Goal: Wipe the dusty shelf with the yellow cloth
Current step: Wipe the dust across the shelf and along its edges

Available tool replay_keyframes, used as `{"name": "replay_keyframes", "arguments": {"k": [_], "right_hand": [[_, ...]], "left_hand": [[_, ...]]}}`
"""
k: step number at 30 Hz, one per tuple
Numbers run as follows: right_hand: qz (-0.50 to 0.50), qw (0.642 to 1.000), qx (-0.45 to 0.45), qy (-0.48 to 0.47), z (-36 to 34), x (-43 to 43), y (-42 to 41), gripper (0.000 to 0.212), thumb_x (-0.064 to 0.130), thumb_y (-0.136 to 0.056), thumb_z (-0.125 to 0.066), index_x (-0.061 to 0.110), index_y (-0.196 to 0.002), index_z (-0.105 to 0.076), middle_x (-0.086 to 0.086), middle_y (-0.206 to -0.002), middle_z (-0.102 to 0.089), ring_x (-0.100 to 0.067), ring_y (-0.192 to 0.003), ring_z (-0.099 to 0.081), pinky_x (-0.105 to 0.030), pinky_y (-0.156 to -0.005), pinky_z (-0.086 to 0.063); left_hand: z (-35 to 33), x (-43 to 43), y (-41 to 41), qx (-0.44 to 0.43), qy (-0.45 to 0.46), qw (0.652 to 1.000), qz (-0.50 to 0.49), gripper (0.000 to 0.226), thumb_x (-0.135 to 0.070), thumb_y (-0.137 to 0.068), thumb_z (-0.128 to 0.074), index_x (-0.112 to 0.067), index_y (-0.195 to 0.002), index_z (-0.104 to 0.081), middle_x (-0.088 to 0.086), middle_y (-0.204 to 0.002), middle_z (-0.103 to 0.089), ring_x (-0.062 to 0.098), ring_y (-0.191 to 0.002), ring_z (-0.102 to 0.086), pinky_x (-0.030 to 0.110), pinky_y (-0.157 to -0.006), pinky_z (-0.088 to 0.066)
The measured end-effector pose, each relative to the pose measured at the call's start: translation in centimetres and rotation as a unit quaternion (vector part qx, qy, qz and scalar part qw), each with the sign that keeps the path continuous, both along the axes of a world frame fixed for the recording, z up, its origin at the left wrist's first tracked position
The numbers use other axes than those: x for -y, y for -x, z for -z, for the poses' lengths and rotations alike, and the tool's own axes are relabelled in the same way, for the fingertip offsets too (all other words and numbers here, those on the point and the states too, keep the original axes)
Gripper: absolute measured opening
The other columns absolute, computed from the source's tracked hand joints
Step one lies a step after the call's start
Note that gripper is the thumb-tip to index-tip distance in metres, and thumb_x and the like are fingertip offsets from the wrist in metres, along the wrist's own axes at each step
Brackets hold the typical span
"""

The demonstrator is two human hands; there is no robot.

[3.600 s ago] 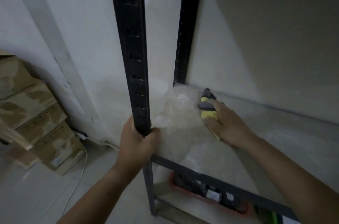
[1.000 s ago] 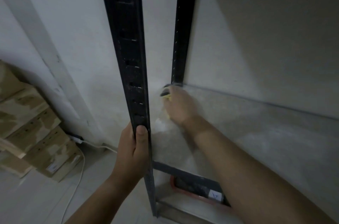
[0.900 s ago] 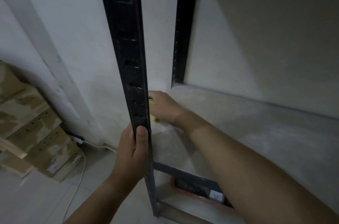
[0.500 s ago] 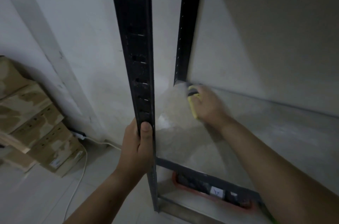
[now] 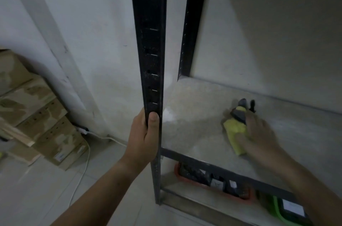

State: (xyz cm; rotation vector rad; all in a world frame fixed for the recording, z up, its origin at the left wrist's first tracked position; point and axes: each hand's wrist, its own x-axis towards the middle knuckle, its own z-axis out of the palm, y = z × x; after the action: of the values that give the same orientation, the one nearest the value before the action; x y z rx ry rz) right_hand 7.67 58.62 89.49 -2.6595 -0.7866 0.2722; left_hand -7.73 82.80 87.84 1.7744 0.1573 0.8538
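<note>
— Clamps the black front post (image 5: 149, 40) with the left hand (image 5: 146, 138), with fingers curled round its far edge and the thumb pressed flat on the near face, just under a slot.
— And on the other side?
— Lies palm down on the yellow cloth (image 5: 234, 127) with the right hand (image 5: 259, 133), pinning it to the shelf (image 5: 194, 114); blurred, so apparently with fingers laid fairly straight over it rather than closed round it.
— Whereabouts on the shelf?
— Towards the back, near the wall (image 5: 268, 31), well to the right of the rear post (image 5: 192, 22) and well apart from the front post. Folded into a long pad, with the near end poking out on the thumb side and a dark grey piece (image 5: 240, 112) sticking out past the fingertips at the far end.
— Anything else on that board?
— Grey and dusty all over, with a paler patch (image 5: 169, 114) just beside the front post.
— And underneath?
— Holds a red tray (image 5: 177, 170) of dark odds and ends on the lower level, just below the front rail (image 5: 212, 165), and something green (image 5: 275, 205) further right, at the lower edge of the view.
— Off to the left?
— Stacked cardboard boxes (image 5: 33, 111) against the wall, on the pale floor (image 5: 37, 188), with a white cable (image 5: 83, 162) running from a plug beside them across the floor
</note>
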Motion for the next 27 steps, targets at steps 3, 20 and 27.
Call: {"name": "replay_keyframes", "arguments": {"k": [3, 20, 27], "right_hand": [[-0.096, 0.994, 0.049, -0.016, 0.8, -2.3, 3.1, 0.058, 0.026, -0.090, -0.052, 0.029, -0.145, -0.033, 0.000, -0.151, -0.033, -0.022, -0.138, -0.034, -0.037, -0.113, -0.030], [0.086, 0.985, 0.048, -0.140, -0.1, -1.5, -5.8, 0.038, 0.010, -0.095, -0.051, 0.012, -0.133, -0.055, -0.012, -0.140, -0.053, -0.029, -0.124, -0.053, -0.030, -0.100, -0.041], [-0.112, 0.983, 0.048, -0.136, 0.8, -1.9, 2.3, 0.040, 0.016, -0.096, -0.047, 0.030, -0.134, -0.049, 0.004, -0.139, -0.051, -0.013, -0.119, -0.052, -0.027, -0.098, -0.042]], "left_hand": [[0.1, -0.1, -0.1, 0.002, -0.001, 1.000, -0.004, 0.058, -0.073, -0.101, -0.025, -0.022, -0.079, -0.044, -0.012, -0.068, -0.046, 0.001, -0.056, -0.043, 0.008, -0.054, -0.032], [-0.2, 0.2, 0.4, -0.037, 0.011, 0.999, -0.014, 0.064, -0.081, -0.095, -0.028, -0.022, -0.092, -0.052, -0.008, -0.076, -0.050, 0.008, -0.069, -0.050, 0.026, -0.063, -0.043], [2.4, 4.5, 5.6, -0.038, -0.297, 0.945, -0.129, 0.062, -0.027, -0.105, -0.047, -0.014, -0.161, -0.025, 0.011, -0.170, -0.020, 0.033, -0.158, -0.022, 0.040, -0.128, -0.022]]}}
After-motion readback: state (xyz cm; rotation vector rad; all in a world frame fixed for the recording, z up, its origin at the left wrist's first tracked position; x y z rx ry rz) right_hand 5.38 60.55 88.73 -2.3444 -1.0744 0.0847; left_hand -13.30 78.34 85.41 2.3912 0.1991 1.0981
